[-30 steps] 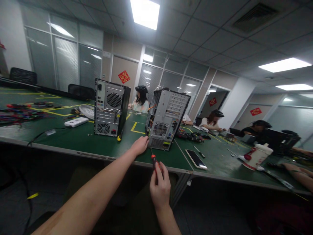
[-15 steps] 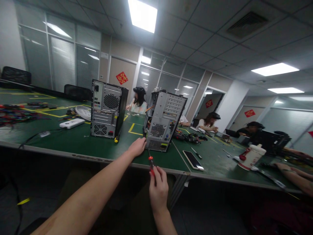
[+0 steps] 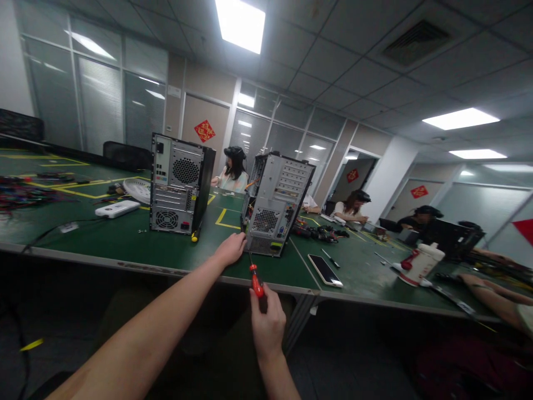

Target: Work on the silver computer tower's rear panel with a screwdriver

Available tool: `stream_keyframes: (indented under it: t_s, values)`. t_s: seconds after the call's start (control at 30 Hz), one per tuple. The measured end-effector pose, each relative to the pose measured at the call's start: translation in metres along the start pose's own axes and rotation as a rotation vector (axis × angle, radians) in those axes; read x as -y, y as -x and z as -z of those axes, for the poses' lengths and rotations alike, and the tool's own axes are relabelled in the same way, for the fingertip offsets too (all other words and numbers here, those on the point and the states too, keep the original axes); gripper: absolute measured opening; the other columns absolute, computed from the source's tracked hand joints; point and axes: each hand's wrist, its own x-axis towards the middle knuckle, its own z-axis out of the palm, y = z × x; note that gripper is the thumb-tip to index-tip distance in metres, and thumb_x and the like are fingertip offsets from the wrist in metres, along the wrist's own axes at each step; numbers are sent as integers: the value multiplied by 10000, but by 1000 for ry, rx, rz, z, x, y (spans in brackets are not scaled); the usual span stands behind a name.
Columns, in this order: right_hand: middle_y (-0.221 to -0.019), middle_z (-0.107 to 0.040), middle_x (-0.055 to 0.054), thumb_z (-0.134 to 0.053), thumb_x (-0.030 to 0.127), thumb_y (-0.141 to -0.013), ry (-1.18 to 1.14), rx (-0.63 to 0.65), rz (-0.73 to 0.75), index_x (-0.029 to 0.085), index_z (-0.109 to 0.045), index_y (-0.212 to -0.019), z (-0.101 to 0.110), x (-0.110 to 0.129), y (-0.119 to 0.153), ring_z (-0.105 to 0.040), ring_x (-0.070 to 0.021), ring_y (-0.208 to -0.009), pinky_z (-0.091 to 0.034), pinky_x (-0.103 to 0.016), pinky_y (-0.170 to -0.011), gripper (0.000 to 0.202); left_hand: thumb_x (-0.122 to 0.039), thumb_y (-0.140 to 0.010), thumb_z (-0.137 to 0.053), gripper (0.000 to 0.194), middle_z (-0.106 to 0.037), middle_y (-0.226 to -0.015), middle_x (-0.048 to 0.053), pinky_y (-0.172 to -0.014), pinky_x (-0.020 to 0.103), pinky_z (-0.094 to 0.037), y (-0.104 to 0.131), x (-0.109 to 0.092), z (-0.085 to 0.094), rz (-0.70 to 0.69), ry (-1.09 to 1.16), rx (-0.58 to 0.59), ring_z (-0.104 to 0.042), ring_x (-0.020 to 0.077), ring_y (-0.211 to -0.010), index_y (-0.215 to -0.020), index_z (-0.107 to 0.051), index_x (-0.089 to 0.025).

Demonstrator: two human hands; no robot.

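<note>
My right hand (image 3: 270, 322) grips the red handle of a screwdriver (image 3: 256, 282) just in front of the table edge. The screwdriver's shaft points away from me, toward the lower left rear corner of an open computer case (image 3: 270, 211). At that same corner is my left hand (image 3: 231, 249), its fingers closed; what lies between them, if anything, is hidden. The case stands upright with its back panel facing me. Whether the tip sits in a screw is too small to tell.
A second computer tower (image 3: 177, 183) stands to the left, with a yellow-ended tool (image 3: 194, 237) beside it. A white power strip (image 3: 117, 209), a phone (image 3: 325, 270), a white cup (image 3: 421, 265) and cable bundles (image 3: 25, 194) lie about the green table (image 3: 104, 244). Other people sit beyond.
My right fingers have shifted on the screwdriver, so more of its red handle shows. My left hand stays by the case corner. The whole view has moved slightly.
</note>
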Motion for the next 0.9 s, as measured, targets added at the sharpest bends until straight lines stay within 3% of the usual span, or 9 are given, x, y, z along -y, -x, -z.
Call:
stream_keyframes:
  t_s: [0.17,0.33,0.53,0.6,0.77,0.9]
  values:
    - [-1129,-678,-134,-509,186,-1000,-7,13,22,177,-640,-1303,-1,1,0,-686,-202,-1041,-584,-313,-867,330,-336,-1017,-352,251,-640,-1031,112,-814,329,-470,1,0,1,-20,6,-15,-623,226,-946,-1089,-552,-203]
    - [-1225,-650,-148,-464,151,-1001,16,2,18,187,-634,-1304,-2,0,1,-650,-221,-1134,-567,-365,-933,349,-338,-1019,-349,249,-640,-1015,106,-813,325,-469,0,1,0,-15,20,-14,-625,218,-940,-1068,-553,-204]
    - [-917,-703,-102,-623,316,-958,-25,2,-64,123,-666,-1067,-2,-1,0,-699,-189,-818,-577,-289,-738,226,-337,-1020,-357,241,-641,-1019,107,-802,319,-466,0,2,-2,-22,21,-25,-626,215,-936,-1081,-547,-202]
    - [-899,-696,-94,-625,325,-958,-25,9,-63,124,-673,-1052,-2,-2,1,-693,-181,-793,-571,-277,-718,227,-337,-1020,-358,243,-643,-1019,110,-803,320,-465,0,2,-2,-20,18,-23,-626,219,-942,-1084,-548,-200]
    - [-1118,-656,-133,-525,207,-994,-8,8,-9,181,-653,-1284,-3,-3,2,-674,-206,-1026,-577,-324,-855,319,-335,-1018,-362,239,-644,-1035,111,-806,326,-463,0,2,-1,-22,4,-22,-625,225,-951,-1092,-547,-203]
    - [-1239,-628,-138,-436,127,-995,6,12,9,219,-650,-1303,-4,-3,2,-628,-221,-1162,-551,-382,-961,386,-336,-1018,-359,240,-644,-1022,109,-806,331,-467,0,2,-1,-22,-2,-23,-626,227,-939,-1074,-551,-204]
